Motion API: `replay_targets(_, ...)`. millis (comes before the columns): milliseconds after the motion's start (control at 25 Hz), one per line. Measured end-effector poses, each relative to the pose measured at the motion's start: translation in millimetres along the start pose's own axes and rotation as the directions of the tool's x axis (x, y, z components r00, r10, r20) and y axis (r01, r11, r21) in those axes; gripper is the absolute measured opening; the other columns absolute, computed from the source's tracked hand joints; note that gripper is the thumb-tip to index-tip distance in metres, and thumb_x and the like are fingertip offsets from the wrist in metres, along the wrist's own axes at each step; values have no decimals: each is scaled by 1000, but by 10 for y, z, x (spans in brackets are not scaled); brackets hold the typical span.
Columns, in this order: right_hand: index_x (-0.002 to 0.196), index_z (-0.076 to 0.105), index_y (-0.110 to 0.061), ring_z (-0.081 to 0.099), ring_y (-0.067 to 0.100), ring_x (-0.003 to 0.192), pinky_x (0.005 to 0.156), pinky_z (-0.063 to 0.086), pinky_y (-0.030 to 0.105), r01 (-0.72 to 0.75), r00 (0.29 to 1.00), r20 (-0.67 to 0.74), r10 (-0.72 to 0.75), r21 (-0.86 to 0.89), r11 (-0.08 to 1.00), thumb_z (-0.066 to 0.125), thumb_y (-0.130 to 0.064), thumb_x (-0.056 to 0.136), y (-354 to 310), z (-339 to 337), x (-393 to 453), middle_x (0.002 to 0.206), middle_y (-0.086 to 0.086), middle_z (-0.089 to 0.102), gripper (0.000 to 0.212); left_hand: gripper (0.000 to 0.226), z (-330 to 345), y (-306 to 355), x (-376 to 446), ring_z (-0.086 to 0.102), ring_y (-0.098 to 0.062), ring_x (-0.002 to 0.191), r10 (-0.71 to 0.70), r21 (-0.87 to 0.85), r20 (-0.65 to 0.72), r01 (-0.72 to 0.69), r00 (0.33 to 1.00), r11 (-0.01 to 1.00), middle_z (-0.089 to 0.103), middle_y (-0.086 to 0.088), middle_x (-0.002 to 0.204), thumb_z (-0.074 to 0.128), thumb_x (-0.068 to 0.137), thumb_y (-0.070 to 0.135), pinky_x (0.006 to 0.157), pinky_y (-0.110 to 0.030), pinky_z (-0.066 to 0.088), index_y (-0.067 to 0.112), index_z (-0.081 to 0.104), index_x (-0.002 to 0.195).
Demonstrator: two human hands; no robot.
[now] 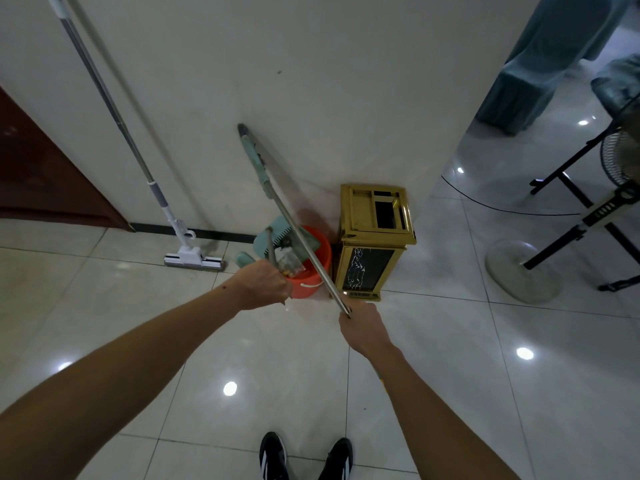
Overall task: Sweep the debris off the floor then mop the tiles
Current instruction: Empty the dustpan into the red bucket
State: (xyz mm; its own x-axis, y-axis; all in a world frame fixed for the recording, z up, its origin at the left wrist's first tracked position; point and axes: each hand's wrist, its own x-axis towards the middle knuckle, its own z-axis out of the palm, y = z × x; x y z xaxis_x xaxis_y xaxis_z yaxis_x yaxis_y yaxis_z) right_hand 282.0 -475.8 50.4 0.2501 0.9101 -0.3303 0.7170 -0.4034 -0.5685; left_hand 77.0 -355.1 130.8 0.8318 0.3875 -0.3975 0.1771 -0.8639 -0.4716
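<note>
Head view, left to right: a mop (194,259) leans against the wall (311,81), its flat head on the tiled floor (242,358), untouched. Left hand (265,284) grips the short handle of a teal dustpan (277,233) tipped over an orange bucket (313,268), with debris (289,263) lying at the bucket's mouth. Right hand (362,329) is closed round the lower end of a long metal broom handle (301,237) that slants up across the bucket toward the wall. A gold bin (375,237) stands just beside the bucket; a fan stand (568,237) lies further right. Step in hand, by judgement: emptying the sweepings. Next move calls for setting down broom and dustpan, then reaching left for the mop
</note>
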Motion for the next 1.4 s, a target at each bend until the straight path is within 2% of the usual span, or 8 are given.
replay_targets(240, 135, 57, -19, 58, 16, 80, 71, 52, 26, -24, 998, 63, 26, -28, 999, 48, -12, 95, 5, 33, -29, 96, 1, 60, 41, 10, 8, -48, -57, 71, -20, 74, -23, -15, -54, 23, 998, 1000, 73, -4, 89, 63, 96, 16, 62, -31, 50, 11, 66, 104)
replay_targets(360, 122, 63, -14, 51, 9, 63, 54, 40, 19, -34, 999, 23, 34, -1, 999, 49, -12, 96, -34, 33, -9, 77, -7, 51, 30, 6, -29, -78, -44, 71, -21, 70, -13, -13, -68, 12, 998, 1000, 72, -5, 84, 63, 96, 14, 61, -31, 51, 11, 64, 101)
replay_targets(480, 104, 65, -14, 50, 8, 61, 56, 43, 21, -82, 996, 19, 82, 1, 997, 48, -14, 96, -35, 50, 24, 79, -2, 56, 18, 7, -96, -116, 27, 67, -23, 73, -25, -13, 4, 25, 1000, 1000, 70, -7, 89, 56, 99, 8, 65, -33, 51, 8, 61, 105)
replay_targets(640, 120, 63, -12, 55, 14, 69, 58, 42, 22, -43, 998, 48, 44, -14, 999, 49, -9, 94, -65, 110, -8, 85, 0, 56, 29, 11, -172, -184, 2, 65, -21, 75, -63, 3, 14, 63, 998, 998, 70, -5, 93, 55, 99, 7, 65, -33, 50, 10, 61, 107)
replay_targets(800, 123, 63, -14, 46, 4, 63, 60, 39, 20, 51, 998, 37, -52, 21, 998, 48, -9, 94, -189, 185, 3, 76, -7, 48, 32, 10, -179, -114, -9, 71, -23, 79, -51, 28, 25, 50, 998, 998, 71, -6, 91, 56, 98, 9, 67, -34, 56, 10, 61, 107)
replay_targets(1040, 131, 59, -19, 55, 12, 70, 64, 51, 27, 13, 998, 60, -10, -46, 999, 45, -10, 96, -27, 150, 0, 87, -1, 56, 39, 4, -318, -225, -89, 70, -17, 66, -115, 78, -86, 121, 990, 990, 71, 0, 78, 69, 89, 13, 52, -28, 40, 16, 68, 91)
replay_targets(1200, 139, 54, -25, 54, 8, 64, 60, 47, 22, 50, 997, 56, -48, -37, 998, 46, -12, 97, 17, 152, -60, 86, -1, 58, 44, 16, -296, -190, -98, 72, -24, 86, -101, -5, 70, 102, 992, 995, 73, -5, 99, 54, 97, 9, 61, -32, 43, 13, 64, 110)
replay_targets(1400, 140, 52, -27, 56, 9, 69, 63, 46, 24, 57, 998, 22, -57, 1, 998, 46, -12, 98, -41, 133, -79, 87, 0, 60, 45, 11, -340, -195, -145, 70, -16, 62, -69, 69, -28, 71, 997, 995, 72, 1, 75, 78, 79, 18, 50, -27, 45, 18, 73, 88)
